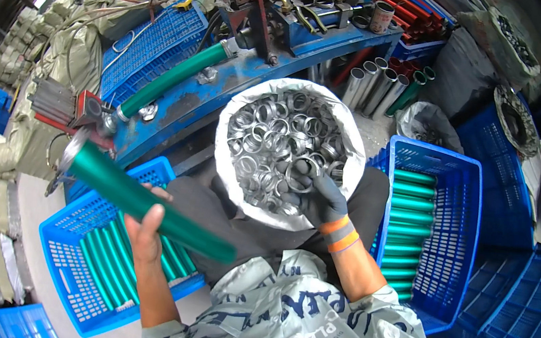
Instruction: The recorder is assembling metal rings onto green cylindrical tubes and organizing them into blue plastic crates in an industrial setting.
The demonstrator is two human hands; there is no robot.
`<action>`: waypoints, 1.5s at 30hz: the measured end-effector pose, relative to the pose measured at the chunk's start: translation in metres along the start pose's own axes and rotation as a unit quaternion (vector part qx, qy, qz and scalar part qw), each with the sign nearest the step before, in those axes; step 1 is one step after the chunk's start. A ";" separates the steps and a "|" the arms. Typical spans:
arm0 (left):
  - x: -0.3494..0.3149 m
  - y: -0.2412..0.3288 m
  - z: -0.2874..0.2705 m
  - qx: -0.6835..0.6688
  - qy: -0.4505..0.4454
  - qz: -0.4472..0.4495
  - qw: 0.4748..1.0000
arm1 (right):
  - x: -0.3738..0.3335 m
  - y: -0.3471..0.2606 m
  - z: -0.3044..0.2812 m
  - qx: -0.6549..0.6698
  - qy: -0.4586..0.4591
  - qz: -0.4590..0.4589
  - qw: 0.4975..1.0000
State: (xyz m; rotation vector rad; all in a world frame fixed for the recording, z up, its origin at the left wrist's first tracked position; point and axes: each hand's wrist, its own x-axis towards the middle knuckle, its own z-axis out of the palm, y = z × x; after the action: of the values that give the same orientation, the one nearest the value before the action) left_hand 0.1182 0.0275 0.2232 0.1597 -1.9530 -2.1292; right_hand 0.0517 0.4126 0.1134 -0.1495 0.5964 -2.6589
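Observation:
My left hand (147,233), bare, is closed around a long metallic green tube (134,193). The tube slants across my lap, and a silver ring-like collar (72,151) sits at its upper left end. My right hand (326,201), in a dark glove with an orange and grey cuff, reaches into a white sack (356,154). Its fingers curl around a metal ring (305,167) among many loose silver rings (261,137). The sack stands open between my knees, and the fingertips are partly hidden among the rings.
Blue crates holding green tubes stand at my left (60,257) and right (470,216). Ahead is a blue metal workbench (175,112) with another green tube (176,80) clamped across it. Upright silver tubes (383,91) stand beyond the sack. Bulging sacks (69,60) line the far left.

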 end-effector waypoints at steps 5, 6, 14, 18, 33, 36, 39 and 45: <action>-0.014 -0.017 -0.005 -0.242 0.049 -0.036 0.968 | -0.002 0.000 -0.001 -0.050 0.041 0.001 0.998; -0.016 -0.020 -0.002 -0.304 0.056 -0.046 0.950 | -0.002 0.000 0.000 -0.098 0.063 0.001 0.993; -0.034 -0.048 0.019 -0.313 0.087 -0.086 0.942 | -0.003 0.006 0.010 -0.167 0.058 0.012 0.984; -0.033 -0.051 0.019 -0.283 0.092 -0.076 0.952 | -0.003 0.002 0.015 -0.172 0.072 0.039 0.982; -0.024 -0.076 -0.016 -0.242 0.106 -0.040 0.964 | 0.043 0.010 0.043 -0.343 0.111 0.093 0.928; -0.015 -0.083 -0.025 -0.278 0.108 -0.037 0.954 | 0.063 0.016 0.037 -0.330 0.099 0.134 0.929; -0.009 -0.089 -0.033 -0.283 0.130 -0.044 0.949 | 0.081 0.028 0.045 -0.346 0.072 0.094 0.931; 0.007 -0.105 -0.061 -0.408 0.202 -0.100 0.885 | 0.134 0.032 0.044 -0.306 -0.018 0.066 0.950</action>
State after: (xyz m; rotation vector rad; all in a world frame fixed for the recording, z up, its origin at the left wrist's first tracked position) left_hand 0.1149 -0.0259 0.1137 0.5952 -0.7401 -2.5810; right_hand -0.0499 0.3141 0.1410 -0.3177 1.3505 -2.2540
